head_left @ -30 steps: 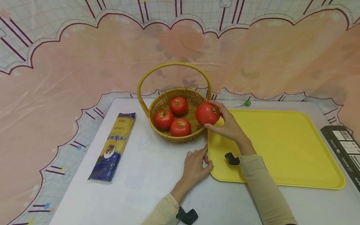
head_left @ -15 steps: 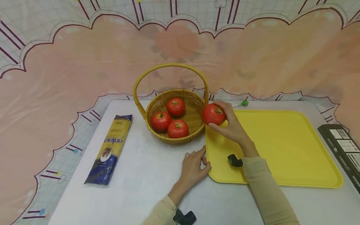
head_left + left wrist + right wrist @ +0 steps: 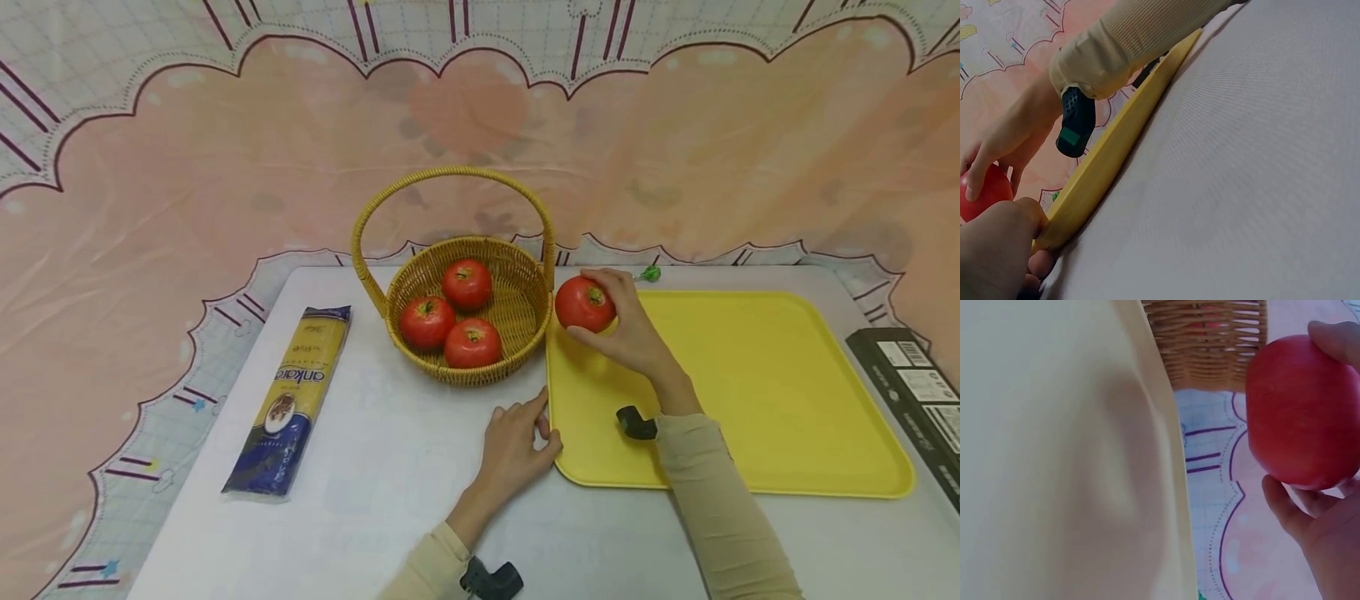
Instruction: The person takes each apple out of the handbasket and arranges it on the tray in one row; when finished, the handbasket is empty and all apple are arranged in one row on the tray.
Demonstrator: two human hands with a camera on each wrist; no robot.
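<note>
A red apple is held in my right hand, thumb and fingers on opposite sides of it. In the head view it overlaps the left back corner of the yellow tray, just right of the basket. The right wrist view shows the same apple from close by, raised above the tray rim. My left hand grips the tray's left front corner; in the left wrist view its fingertips curl beneath the rim. Three more apples lie in the wicker basket.
The basket's tall handle arches over it. A blue and yellow pasta packet lies at the left. Behind the tray is a green lollipop, and a black box sits along its right side. A patterned cloth hangs behind the table.
My right hand has carried the apple rightward, from over the basket's right rim to over the tray's back left corner. The left hand stays at the tray edge. The head view shifted slightly.
</note>
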